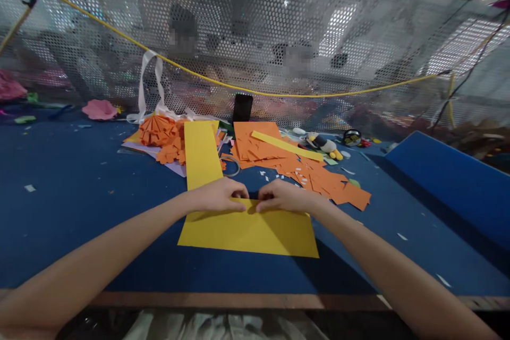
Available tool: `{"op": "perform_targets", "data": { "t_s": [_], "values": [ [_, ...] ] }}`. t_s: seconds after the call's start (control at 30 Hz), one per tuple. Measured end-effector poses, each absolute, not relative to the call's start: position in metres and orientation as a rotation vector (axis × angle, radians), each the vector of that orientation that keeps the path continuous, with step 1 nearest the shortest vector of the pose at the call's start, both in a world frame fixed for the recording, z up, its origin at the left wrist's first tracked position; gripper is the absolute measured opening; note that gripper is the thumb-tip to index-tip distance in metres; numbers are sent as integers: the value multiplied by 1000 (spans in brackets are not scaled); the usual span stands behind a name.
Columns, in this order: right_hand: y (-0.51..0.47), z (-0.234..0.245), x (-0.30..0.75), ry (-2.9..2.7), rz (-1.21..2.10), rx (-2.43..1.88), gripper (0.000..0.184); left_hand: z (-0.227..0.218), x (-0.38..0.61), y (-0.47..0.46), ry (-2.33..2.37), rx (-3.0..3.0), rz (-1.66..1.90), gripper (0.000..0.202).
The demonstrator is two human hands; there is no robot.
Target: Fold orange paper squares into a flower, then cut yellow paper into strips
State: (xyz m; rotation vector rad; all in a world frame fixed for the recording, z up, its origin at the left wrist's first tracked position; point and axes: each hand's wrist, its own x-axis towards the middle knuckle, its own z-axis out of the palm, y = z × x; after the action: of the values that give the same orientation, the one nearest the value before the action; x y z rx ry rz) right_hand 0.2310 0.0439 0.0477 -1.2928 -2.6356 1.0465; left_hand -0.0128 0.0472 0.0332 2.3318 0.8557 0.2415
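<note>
A sheet of yellow paper [251, 234] lies near the front of the blue table, its far edge lifted a little. My left hand [223, 195] pinches that far edge just left of its middle, thumb on the near side. Close beside it, my right hand [281, 196] grips the same edge with thumb and curled fingers. The two thumbs are a short gap apart. Behind my left hand a long yellow paper strip [203, 151] stretches away from me; whether it joins the sheet is hidden.
Orange paper pieces [258, 143] are heaped behind my hands, under a narrow yellow strip [287, 146]. Orange paper flowers [159, 135] sit back left. A phone [243, 108] leans against the perforated screen [255, 37]. At right stands a blue board [450, 186]. Paper scraps dot the table [99, 212].
</note>
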Motion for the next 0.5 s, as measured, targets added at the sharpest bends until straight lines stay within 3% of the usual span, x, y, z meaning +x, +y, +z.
{"op": "perform_targets", "data": {
  "t_s": [0.13,0.33,0.5],
  "values": [
    [42,44,233,-2634,865,-1307,24,24,-27,51,919,2340,293,24],
    [31,28,250,-2567,706,-1208,14,24,-49,41,969,2377,326,16],
    [8,11,265,-2455,336,-1084,31,21,-61,31,889,2568,423,32]
  ]
}}
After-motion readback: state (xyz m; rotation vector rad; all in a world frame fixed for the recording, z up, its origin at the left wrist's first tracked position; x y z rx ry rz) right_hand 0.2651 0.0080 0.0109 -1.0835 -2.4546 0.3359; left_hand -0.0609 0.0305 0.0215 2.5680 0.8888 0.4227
